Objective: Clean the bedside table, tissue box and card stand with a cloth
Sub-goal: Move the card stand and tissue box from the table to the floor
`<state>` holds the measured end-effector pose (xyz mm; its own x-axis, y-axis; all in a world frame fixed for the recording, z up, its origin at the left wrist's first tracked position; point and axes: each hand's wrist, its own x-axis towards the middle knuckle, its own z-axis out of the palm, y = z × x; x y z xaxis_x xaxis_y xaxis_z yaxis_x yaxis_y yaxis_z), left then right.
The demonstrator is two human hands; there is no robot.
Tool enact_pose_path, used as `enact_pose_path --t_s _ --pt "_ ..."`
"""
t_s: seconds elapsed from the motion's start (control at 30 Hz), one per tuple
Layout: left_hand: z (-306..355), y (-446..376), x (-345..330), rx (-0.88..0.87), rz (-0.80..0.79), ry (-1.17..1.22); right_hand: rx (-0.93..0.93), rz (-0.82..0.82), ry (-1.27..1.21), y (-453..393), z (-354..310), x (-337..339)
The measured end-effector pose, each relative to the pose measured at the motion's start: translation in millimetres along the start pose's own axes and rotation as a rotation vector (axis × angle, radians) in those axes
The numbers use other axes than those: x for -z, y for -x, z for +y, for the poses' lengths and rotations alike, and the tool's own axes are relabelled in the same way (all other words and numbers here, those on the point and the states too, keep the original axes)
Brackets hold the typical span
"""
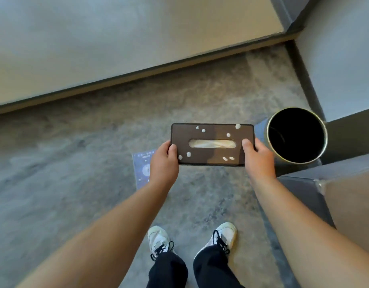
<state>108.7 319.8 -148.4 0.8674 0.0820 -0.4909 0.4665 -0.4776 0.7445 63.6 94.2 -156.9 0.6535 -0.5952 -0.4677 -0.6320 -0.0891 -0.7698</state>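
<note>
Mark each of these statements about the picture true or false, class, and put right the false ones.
1. Both hands hold the tissue box, the left hand at one short end and the right hand at the other. True.
2. The lid of the tissue box is spotless. False: small white bits lie scattered on it.
3. A round bin stands to the right of the box. True.
4. A cloth is draped over the box. False: no cloth is in view.
5. The blue card lies inside the bin. False: it lies on the floor, partly hidden by the left hand.
</note>
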Motion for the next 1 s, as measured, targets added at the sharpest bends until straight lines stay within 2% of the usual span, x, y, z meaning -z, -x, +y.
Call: enact_pose_path --t_s 0.2,0.47,0.7,1.0 --pt "-120.6 -31.5 -16.6 0.135 0.04 0.051 -0.038 -0.102 0.077 -19.0 79.5 -75.2" --pt "-219.7 -90.2 -91.7 0.184 0.035 0.085 -0.087 -0.1 0.026 -86.6 187.9 -133.7" --pt "-274.5 -145.3 -120.0 0.191 0.042 0.074 -0.081 -0.115 0.013 -129.4 255.3 -183.5" --pt "-315.9 -170.4 -135.5 0.188 0.089 0.089 0.021 -0.192 0.102 -163.8 282.9 -213.5"
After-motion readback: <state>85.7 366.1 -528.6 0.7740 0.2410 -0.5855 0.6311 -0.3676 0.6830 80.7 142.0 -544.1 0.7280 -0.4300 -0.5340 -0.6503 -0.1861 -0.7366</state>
